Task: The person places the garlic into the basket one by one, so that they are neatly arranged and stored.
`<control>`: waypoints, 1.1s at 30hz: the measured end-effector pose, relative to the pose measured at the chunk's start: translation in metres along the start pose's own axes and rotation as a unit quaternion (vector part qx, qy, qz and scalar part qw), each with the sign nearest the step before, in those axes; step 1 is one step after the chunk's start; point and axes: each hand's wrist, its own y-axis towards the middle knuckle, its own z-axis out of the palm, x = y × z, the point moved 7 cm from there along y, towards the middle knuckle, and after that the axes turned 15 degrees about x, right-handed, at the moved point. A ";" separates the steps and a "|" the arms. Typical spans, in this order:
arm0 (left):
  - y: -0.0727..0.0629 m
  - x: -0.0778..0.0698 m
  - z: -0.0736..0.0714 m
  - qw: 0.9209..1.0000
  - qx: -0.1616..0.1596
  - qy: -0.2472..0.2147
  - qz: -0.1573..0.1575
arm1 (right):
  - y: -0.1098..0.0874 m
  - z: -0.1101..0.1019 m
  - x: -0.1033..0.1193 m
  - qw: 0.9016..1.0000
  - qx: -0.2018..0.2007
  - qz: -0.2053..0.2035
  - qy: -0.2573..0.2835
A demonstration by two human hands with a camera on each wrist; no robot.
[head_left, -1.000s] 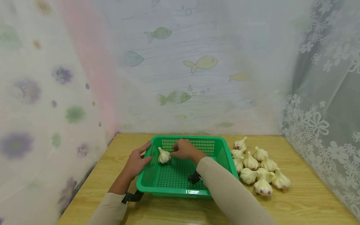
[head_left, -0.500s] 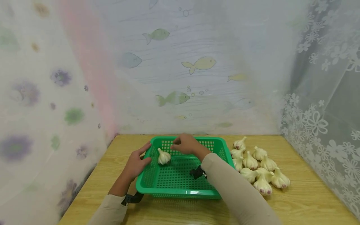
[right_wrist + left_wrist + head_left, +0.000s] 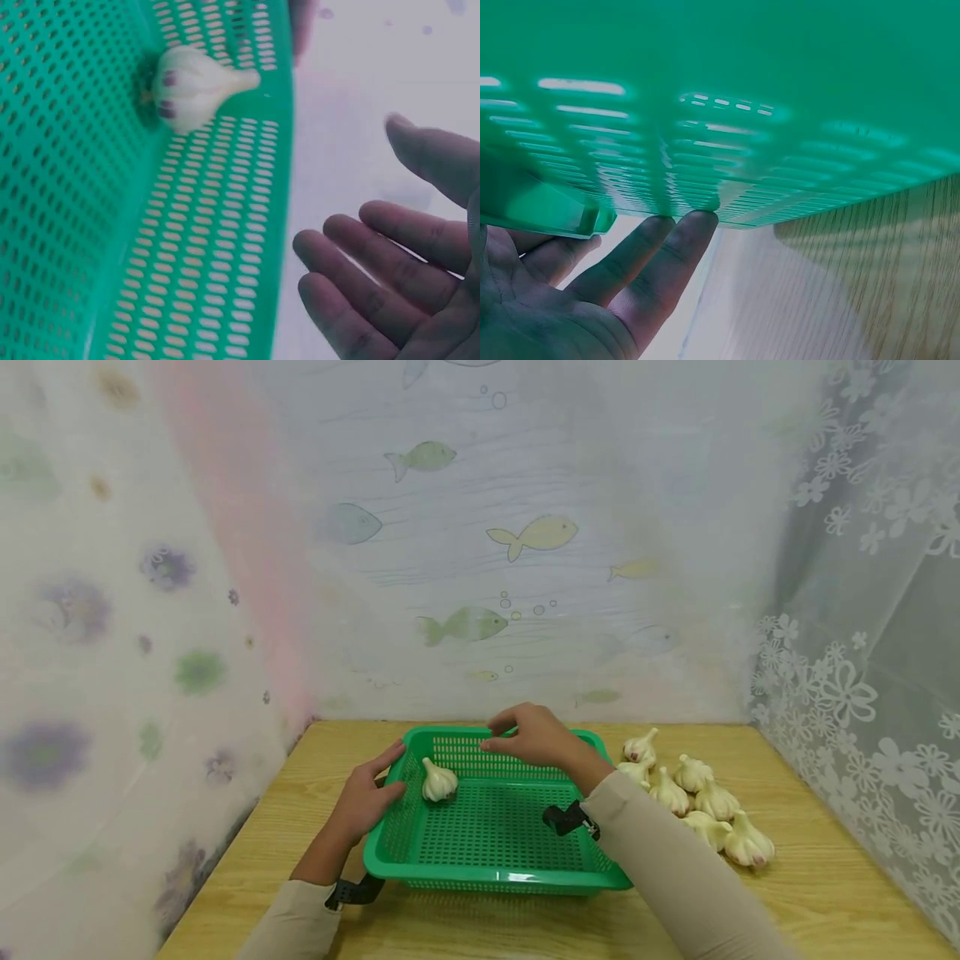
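One garlic bulb [image 3: 439,782] stands in the left back corner of a green plastic basket [image 3: 498,877], its stem up. My left hand [image 3: 358,802] rests against the basket's left side. In the left wrist view, extended fingertips [image 3: 701,221] touch the slotted outer wall from outside. Over the back right part of the basket hovers my right hand [image 3: 542,737], holding nothing. Its fingers are parted and loosely bent in the right wrist view, apart from the basket and the bulb.
Several more garlic bulbs [image 3: 701,793] lie heaped on the wooden table [image 3: 832,868] to the right of the basket, some hidden behind the right sleeve. Patterned curtains [image 3: 465,527] hang close behind the table and on both sides.
My right hand has drawn away from the bulb in the basket, moving up and to the right. The bulb stays in the corner. My left hand keeps its place at the basket's side.
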 end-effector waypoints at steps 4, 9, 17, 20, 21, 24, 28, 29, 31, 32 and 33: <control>-0.001 0.001 0.000 1.000 -0.002 -0.002 -0.004 | -0.020 -0.013 -0.006 0.999 -0.017 -0.006 0.029; -0.004 0.001 -0.003 1.000 -0.014 0.013 -0.005 | -0.043 -0.026 -0.011 0.999 -0.035 -0.010 0.029; 0.000 0.006 -0.001 1.000 -0.009 0.004 -0.003 | -0.089 -0.040 -0.035 0.997 -0.073 -0.004 0.035; 0.001 0.006 -0.001 1.000 -0.012 0.002 -0.007 | -0.109 -0.046 -0.045 0.995 -0.096 -0.006 0.025; 0.001 0.007 -0.001 1.000 -0.010 0.002 -0.007 | -0.115 -0.048 -0.048 0.994 -0.103 -0.006 0.023; 0.002 0.007 -0.001 1.000 -0.009 -0.001 -0.009 | -0.133 -0.053 -0.058 0.992 -0.126 0.000 0.017; 0.002 0.007 -0.002 1.000 -0.009 0.005 -0.012 | -0.156 -0.059 -0.071 0.987 -0.157 0.019 0.014; 0.002 0.006 -0.002 1.000 -0.009 0.006 -0.012 | -0.161 -0.060 -0.074 0.986 -0.164 0.022 0.013; 0.001 0.006 -0.001 1.000 -0.007 0.006 -0.011 | -0.172 -0.062 -0.079 0.984 -0.177 0.028 0.013; 0.001 0.006 -0.002 1.000 -0.007 0.005 -0.010 | -0.177 -0.062 -0.082 0.982 -0.184 0.030 0.012; 0.001 0.005 -0.002 1.000 -0.007 0.006 -0.008 | -0.181 -0.062 -0.085 0.981 -0.189 0.031 0.011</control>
